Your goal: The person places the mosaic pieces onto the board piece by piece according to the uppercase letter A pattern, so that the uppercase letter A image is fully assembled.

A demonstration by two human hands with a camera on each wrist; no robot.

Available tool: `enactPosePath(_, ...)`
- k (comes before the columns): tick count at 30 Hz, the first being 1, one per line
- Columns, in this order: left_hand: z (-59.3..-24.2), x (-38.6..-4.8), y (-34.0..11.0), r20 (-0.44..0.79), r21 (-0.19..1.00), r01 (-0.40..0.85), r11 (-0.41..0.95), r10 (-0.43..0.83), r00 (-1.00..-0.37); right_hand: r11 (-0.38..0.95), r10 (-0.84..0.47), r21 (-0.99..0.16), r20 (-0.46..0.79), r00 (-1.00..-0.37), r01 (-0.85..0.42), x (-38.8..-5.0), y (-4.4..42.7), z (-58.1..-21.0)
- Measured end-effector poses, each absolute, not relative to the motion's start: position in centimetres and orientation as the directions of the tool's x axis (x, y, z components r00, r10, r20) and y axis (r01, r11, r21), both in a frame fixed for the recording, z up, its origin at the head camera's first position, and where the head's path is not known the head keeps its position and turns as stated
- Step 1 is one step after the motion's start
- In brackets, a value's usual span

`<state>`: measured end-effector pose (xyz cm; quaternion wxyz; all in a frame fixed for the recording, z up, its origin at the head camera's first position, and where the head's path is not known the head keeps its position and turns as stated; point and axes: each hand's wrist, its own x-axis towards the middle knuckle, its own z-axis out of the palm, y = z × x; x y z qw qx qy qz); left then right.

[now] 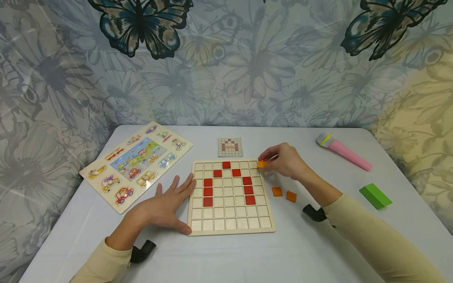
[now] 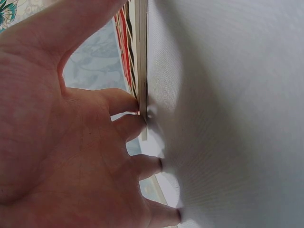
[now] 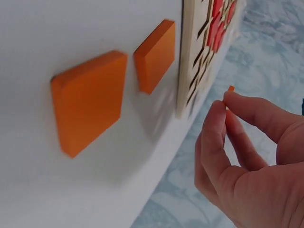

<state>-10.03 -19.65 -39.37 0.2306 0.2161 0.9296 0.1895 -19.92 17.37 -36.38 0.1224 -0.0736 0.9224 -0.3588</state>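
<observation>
A wooden grid board (image 1: 230, 224) lies on the table, with several red square tiles (image 1: 208, 192) set in its cells in an arch shape. My left hand (image 1: 166, 206) is spread at the board's left side; its thumb and a couple of fingers touch the edge, as the left wrist view also shows. Between thumb and fingers, my right hand (image 1: 286, 161) pinches an orange tile (image 1: 262, 164) at the board's far right corner. Two more orange tiles, one nearer the board (image 1: 277, 192) and one farther right (image 1: 291, 196), lie beside it.
A small printed pattern card (image 1: 230, 147) sits behind the board. To the left lies a vehicle picture puzzle (image 1: 138, 161). A pink toy microphone (image 1: 348, 154) and a green block (image 1: 376, 196) are on the right. A patterned cloth (image 1: 255, 90) hangs behind the table.
</observation>
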Motion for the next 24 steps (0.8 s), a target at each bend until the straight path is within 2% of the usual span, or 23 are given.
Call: enactPosePath(24, -39.3, -9.9, -19.7, -0.339, 0.462, 0.317, 0.829, 0.495, -0.8, 0.68, -0.329, -0.729, -0.201, -0.923, -0.084, -18.4, 13.7, -36.4)
